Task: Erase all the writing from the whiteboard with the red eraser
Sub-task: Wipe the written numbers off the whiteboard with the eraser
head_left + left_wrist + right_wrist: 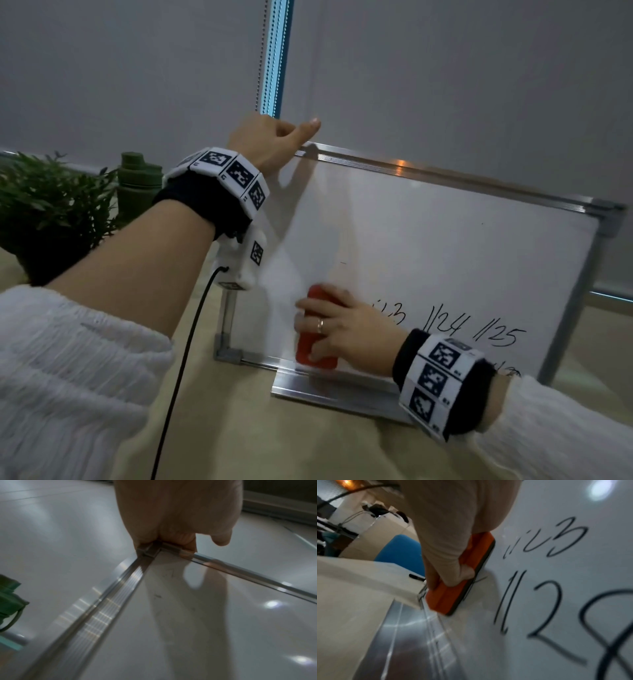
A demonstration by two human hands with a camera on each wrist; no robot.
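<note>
Head view: right hand (337,329) grips red eraser (315,329) flat on whiteboard (445,246), long axis near vertical, lower end by the bottom frame; writing (476,330) beyond the knuckles. Left wrist view: left hand (178,513) curls round board's top corner. Right wrist view: fingers (453,563) clamp eraser (462,574), its long axis along the board.

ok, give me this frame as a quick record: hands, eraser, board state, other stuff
left hand: grips the whiteboard's top left corner, steadying it
right hand: grip on the red eraser, pressing it flat to the board
eraser position: lower left of the board, just above the tray
writing left: 23 partly wiped, 1/24, 1/25, a lower row with 1/28
cleared: upper and left board area, faint smudges only
nearby: plant, green bottle
</note>
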